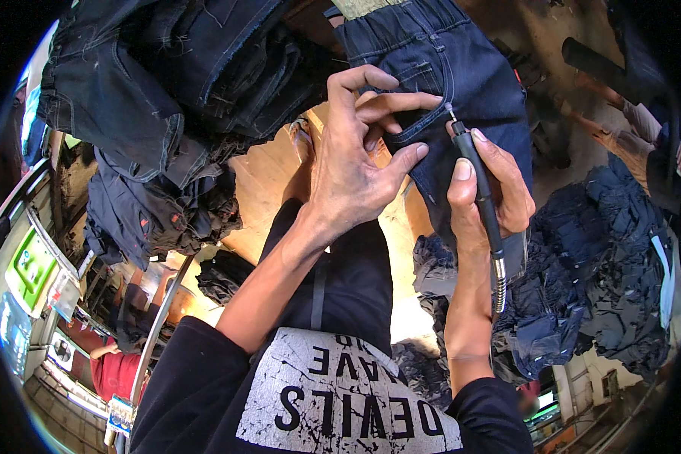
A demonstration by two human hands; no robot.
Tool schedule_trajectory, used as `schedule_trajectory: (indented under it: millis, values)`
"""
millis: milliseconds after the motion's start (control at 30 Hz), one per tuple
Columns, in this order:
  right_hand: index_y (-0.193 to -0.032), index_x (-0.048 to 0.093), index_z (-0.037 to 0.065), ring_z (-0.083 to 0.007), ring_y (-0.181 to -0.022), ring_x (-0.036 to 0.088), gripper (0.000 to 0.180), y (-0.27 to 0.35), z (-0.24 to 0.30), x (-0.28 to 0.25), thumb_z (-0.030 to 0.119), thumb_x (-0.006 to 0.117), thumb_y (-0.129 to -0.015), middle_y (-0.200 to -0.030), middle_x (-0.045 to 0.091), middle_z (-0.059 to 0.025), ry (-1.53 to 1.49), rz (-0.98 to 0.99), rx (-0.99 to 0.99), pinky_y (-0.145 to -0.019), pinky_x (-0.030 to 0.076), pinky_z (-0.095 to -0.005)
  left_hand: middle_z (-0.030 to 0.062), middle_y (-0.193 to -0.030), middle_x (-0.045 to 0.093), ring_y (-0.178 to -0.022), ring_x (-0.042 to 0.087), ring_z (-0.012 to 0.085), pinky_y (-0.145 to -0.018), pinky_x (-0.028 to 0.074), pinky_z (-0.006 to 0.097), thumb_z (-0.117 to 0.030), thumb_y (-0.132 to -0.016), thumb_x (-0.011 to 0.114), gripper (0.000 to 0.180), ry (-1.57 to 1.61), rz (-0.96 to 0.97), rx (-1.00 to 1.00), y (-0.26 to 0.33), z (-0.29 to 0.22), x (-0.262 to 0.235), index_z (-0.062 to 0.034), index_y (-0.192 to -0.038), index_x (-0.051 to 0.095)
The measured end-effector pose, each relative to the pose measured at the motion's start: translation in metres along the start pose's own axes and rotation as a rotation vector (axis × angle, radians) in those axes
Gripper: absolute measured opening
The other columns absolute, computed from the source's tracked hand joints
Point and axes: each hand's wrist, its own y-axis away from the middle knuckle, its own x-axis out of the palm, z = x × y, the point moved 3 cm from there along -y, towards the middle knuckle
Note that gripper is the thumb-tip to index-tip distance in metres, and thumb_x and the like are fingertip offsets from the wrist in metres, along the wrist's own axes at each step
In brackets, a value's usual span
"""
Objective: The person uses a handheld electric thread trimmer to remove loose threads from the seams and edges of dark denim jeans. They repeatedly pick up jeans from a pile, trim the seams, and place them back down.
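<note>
A pair of dark blue denim trousers (477, 72) with an elastic waistband hangs in front of me, its pocket edge and pale stitching facing me. In my right hand (499, 181) is a slim black rotary tool handpiece (473, 159). Its small pale bit is at the denim beside the pocket, touching or nearly so. My left hand (356, 144) lies over the pocket with fingers bent and apart and the thumb spread. One fingertip rests close to the bit. I see nothing held in that hand.
A thick stack of dark denim garments (159, 76) fills the upper left, with more cloth (140, 204) below it. Heaped dark garments (575, 265) lie at right. A metal spring sleeve (499, 284) trails from the tool. Another person in a red shirt (113, 371) is at lower left.
</note>
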Motion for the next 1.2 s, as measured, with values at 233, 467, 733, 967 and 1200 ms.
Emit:
schedule_trajectory:
  millis: [233,467,733,967,1200]
  values:
    - [-0.124,0.071,-0.002,-0.0288,-0.095,0.08,0.033,0.0039,-0.0024,0.0022,0.005,0.077,-0.092,-0.109,0.078,-0.0251,-0.038,-0.011,0.086,-0.082,0.066,-0.0348,0.0143,-0.136,0.074,-0.109,0.067,0.0119,-0.091,0.051,0.023,0.003,-0.087,0.084,0.075,-0.032,0.047,0.032,-0.0016,-0.0015,-0.0007,-0.0122,-0.14,0.032]
    - [-0.125,0.071,-0.002,-0.0282,-0.095,0.08,0.033,0.0007,-0.0002,0.0027,0.005,0.076,-0.093,-0.11,0.078,-0.0252,-0.023,-0.005,0.095,-0.08,0.065,-0.0341,0.0138,-0.137,0.074,-0.11,0.069,0.013,-0.088,0.052,0.023,0.001,-0.087,0.085,0.074,-0.052,0.055,0.053,-0.0033,-0.0016,-0.0006,-0.0118,-0.139,0.033]
    - [-0.121,0.071,-0.002,-0.0324,-0.095,0.081,0.032,0.0009,-0.0016,0.0014,0.003,0.076,-0.089,-0.107,0.078,-0.0251,0.008,0.017,0.009,-0.082,0.066,-0.0365,0.0136,-0.135,0.075,-0.107,0.069,0.0136,-0.088,0.051,0.024,-0.001,-0.087,0.086,0.073,-0.066,0.047,0.089,-0.0019,0.002,-0.0042,-0.0118,-0.138,0.034]
    - [-0.118,0.072,-0.002,-0.0343,-0.1,0.081,0.034,0.0025,-0.0002,-0.0005,0.001,0.075,-0.085,-0.109,0.079,-0.0254,-0.025,0.027,-0.02,-0.088,0.067,-0.0392,0.0141,-0.13,0.076,-0.103,0.066,0.014,-0.091,0.051,0.027,-0.001,-0.086,0.087,0.075,-0.067,0.025,0.138,0.0,0.002,-0.0027,-0.0121,-0.139,0.036]
    - [-0.115,0.074,-0.003,-0.0336,-0.104,0.081,0.033,0.0026,0.0029,0.0026,-0.002,0.075,-0.082,-0.112,0.08,-0.025,-0.05,0.033,-0.058,-0.091,0.066,-0.0389,0.0142,-0.126,0.076,-0.1,0.067,0.0153,-0.089,0.051,0.027,-0.002,-0.084,0.089,0.078,-0.055,0.021,0.081,0.0052,0.0068,-0.0049,-0.0123,-0.14,0.036]
